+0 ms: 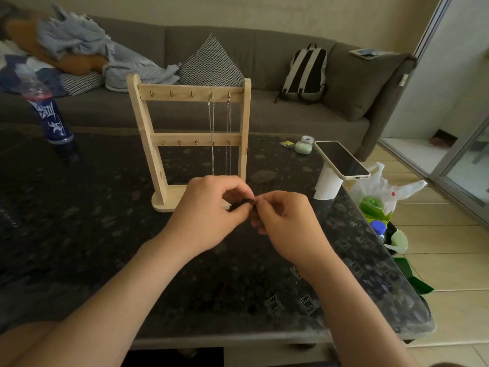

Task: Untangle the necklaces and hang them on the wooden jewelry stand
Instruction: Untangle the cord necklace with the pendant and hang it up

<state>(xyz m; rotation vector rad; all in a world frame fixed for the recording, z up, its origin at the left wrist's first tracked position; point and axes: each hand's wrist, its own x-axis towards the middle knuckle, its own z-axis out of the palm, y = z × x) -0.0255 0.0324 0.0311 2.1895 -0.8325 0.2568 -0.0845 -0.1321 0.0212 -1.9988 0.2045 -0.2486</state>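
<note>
A wooden jewelry stand point(190, 140) with two rows of small hooks stands upright on the dark table point(79, 221). Two thin chain necklaces point(211, 133) point(229, 133) hang from the two rightmost top hooks. Just in front of the stand's base, my left hand point(209, 207) and my right hand point(285, 221) meet fingertip to fingertip. Between them they pinch a small dark tangled necklace point(242, 203); most of it is hidden by my fingers.
A blue plastic bottle point(50, 115) stands at the table's far left. A phone point(341, 160) lies on a white roll point(326, 185) at the right edge, near a small green case point(304, 147). A grey sofa with a backpack point(305, 72) is behind. Bags sit on the floor at right.
</note>
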